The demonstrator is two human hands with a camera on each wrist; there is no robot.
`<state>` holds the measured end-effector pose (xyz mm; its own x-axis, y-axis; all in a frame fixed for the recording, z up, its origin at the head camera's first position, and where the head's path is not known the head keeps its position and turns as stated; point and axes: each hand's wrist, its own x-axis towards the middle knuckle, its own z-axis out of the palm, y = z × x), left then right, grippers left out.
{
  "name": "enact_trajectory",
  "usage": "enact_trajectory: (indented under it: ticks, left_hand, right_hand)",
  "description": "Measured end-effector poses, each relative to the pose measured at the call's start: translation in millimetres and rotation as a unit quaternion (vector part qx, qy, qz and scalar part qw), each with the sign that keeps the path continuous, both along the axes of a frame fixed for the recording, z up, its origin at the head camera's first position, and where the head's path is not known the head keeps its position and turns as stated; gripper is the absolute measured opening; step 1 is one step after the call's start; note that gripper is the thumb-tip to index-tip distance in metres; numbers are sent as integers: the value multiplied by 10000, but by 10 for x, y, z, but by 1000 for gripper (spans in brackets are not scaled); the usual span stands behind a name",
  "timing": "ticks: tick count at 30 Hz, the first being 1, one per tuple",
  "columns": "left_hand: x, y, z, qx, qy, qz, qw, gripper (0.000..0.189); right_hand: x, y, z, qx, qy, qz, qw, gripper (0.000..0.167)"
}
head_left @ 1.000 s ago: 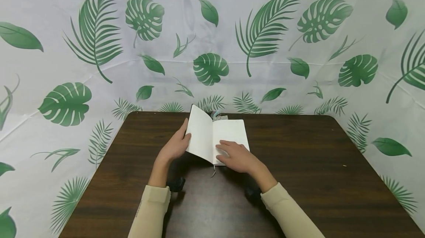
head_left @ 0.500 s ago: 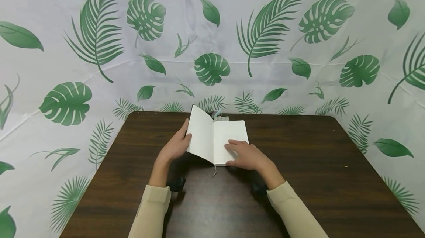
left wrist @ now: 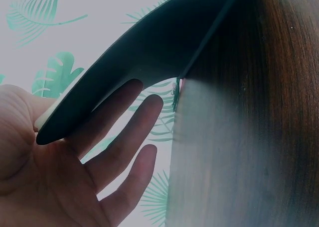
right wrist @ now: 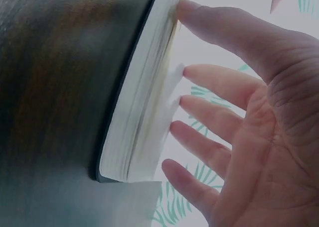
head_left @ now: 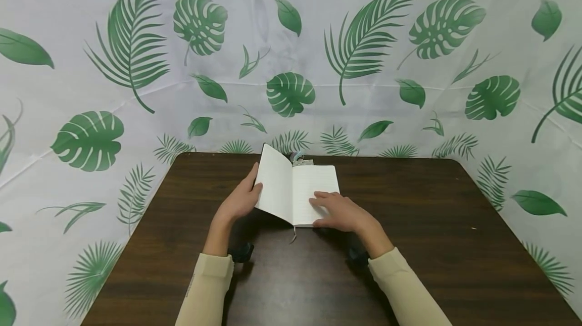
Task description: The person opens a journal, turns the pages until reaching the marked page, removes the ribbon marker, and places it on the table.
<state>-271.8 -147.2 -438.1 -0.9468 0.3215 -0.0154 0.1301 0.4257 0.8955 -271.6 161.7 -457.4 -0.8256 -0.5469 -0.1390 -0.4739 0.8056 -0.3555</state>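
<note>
An open notebook [head_left: 313,179] with pale, faintly lined pages lies on the dark wooden table, its left side raised at a slant. My left hand [head_left: 238,199] holds that raised side by its outer edge, thumb over the page. The left wrist view shows the dark cover [left wrist: 149,43] between thumb and fingers, the other fingers spread behind it. On the lower right page rest the fingertips of my right hand [head_left: 345,213]. Seen from the right wrist, its fingers are spread and the thumb is by the edge of the page block [right wrist: 134,102]. A ribbon bookmark [head_left: 293,236] hangs from the spine's near end.
Behind the notebook sits a small greyish patterned item [head_left: 303,162] with a light blue loop, partly hidden. The table [head_left: 409,255] reaches back to a white leaf-print cloth [head_left: 291,38]. A tiny pale speck [head_left: 474,228] lies at the right.
My right hand has slid rightward over the right page, from near the spine toward the outer edge. The left hand and the raised side have stayed put.
</note>
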Motion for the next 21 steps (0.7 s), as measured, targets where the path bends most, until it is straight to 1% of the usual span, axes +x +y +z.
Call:
enact_trajectory:
  ticks: [4,7,9,11,13,16,18,21]
  left_hand:
    - [-5,1,-5,-22,75,-49,10000,69]
    - [-4,3,-13,9,78,-64,9999,68]
    - [4,2,-14,30,51,-39,10000,68]
    - [8,0,-18,15,30,-9,10000,68]
    - [9,-3,-18,2,14,24,10000,68]
    - [-2,-4,-26,10,-2,36,10000,68]
    - [-7,-2,-26,13,-4,37,10000,69]
    - [-12,0,-24,13,-7,30,10000,69]
  right_hand:
    - [-9,34,-5,-106,-92,9,9999,52]
    - [-14,58,-21,-269,-78,1,9996,33]
    - [-5,58,-11,-366,29,12,9993,20]
    - [6,42,7,-391,225,55,9990,11]
    - [22,11,34,-362,443,122,9983,9]
    - [45,-31,60,-245,693,185,9971,12]
    - [57,-43,74,-178,808,210,9964,13]
    - [74,-23,100,-129,893,111,9959,9]
